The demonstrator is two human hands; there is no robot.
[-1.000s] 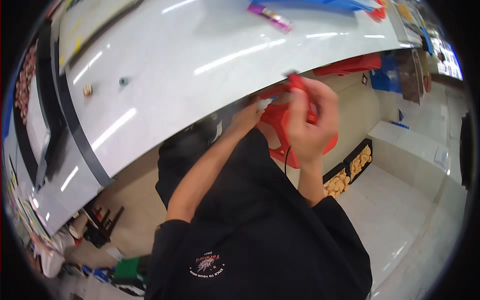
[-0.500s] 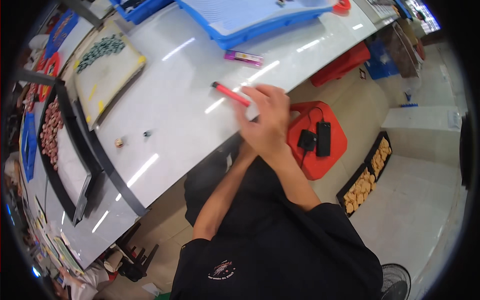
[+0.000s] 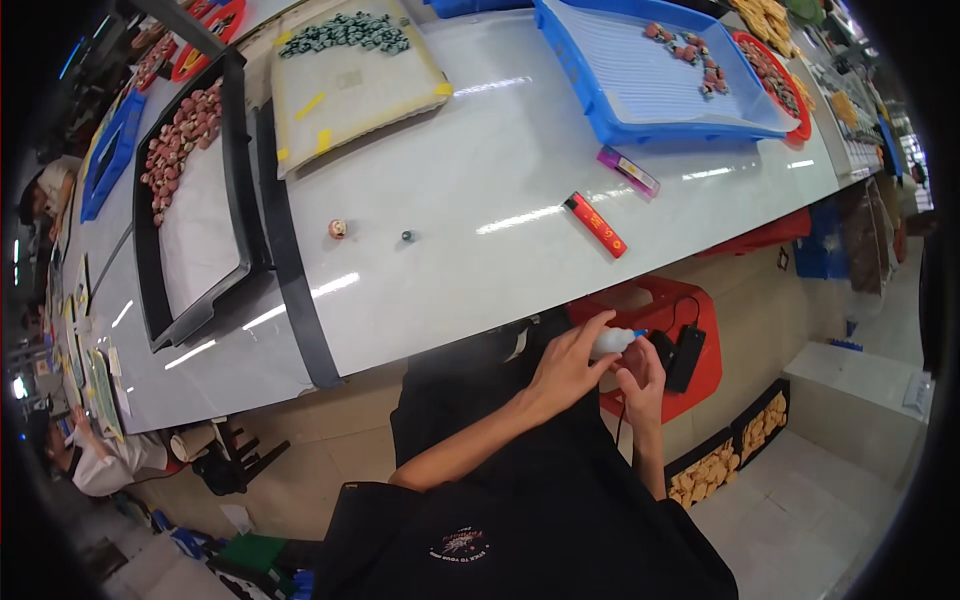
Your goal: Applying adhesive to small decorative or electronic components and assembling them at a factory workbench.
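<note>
A small white squeeze bottle (image 3: pixel 607 345) with a blue tip lies in my left hand (image 3: pixel 565 372), whose fingers are wrapped round its body. My right hand (image 3: pixel 643 375) pinches at the bottle's blue cap (image 3: pixel 638 333). Both hands are beyond the table's front edge, close to a red stool (image 3: pixel 690 390). On the white table (image 3: pixel 450 270) rests a slim red stick-shaped piece (image 3: pixel 597 226) with a black end, and behind it a slim purple pack (image 3: pixel 629 171). Further left sit a small round pinkish figure (image 3: pixel 337 229) and a tiny dark green piece (image 3: pixel 407 236).
A blue tray (image 3: pixel 660 130) with pinkish pieces stands at the back right. A pale board (image 3: pixel 370 125) bears many dark green pieces. At the left, a black tray (image 3: pixel 255 240) holds pinkish pieces. Black devices (image 3: pixel 685 360) with a cable lie on the stool.
The red piece left my right hand and now lies on the table. My hands have drawn back below the table edge and hold the white bottle. The view has shifted.
</note>
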